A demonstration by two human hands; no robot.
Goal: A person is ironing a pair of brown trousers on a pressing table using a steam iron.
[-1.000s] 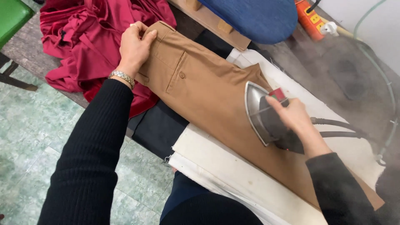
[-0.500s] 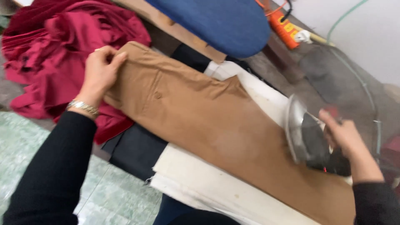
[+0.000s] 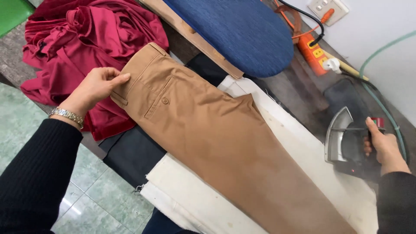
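A pair of tan trousers (image 3: 216,143) lay flat and slantwise across the frame, their waistband at the upper left of centre and the leg running down to the lower right edge, spread over a cream pressing cloth (image 3: 303,173) that covered the work surface. The left hand (image 3: 95,86), at the left of the frame with a metal watch (image 3: 66,116) on its wrist and a black sleeve behind it, pinched the waistband edge between thumb and fingertips near the back pocket with its single button (image 3: 164,101). The right hand (image 3: 383,145), at the right edge of the frame, was clenched around the handle of a steam iron (image 3: 346,141), which stood tipped up with its shiny soleplate facing left, off the trousers and well apart from them, resting at the far right side of the cloth. A heap of crumpled crimson fabric (image 3: 82,47) filled the upper left, touching or lying just under the waistband end of the trousers. A dark navy garment (image 3: 134,154) showed beneath the trousers and the cloth at the lower left of centre. At the top of the frame sat a blue padded pressing board (image 3: 238,32) on a wooden base, and to its right an orange power strip (image 3: 314,52) with cables, near a white wall socket (image 3: 327,8). Pale green floor tiles (image 3: 99,199) showed at the lower left.
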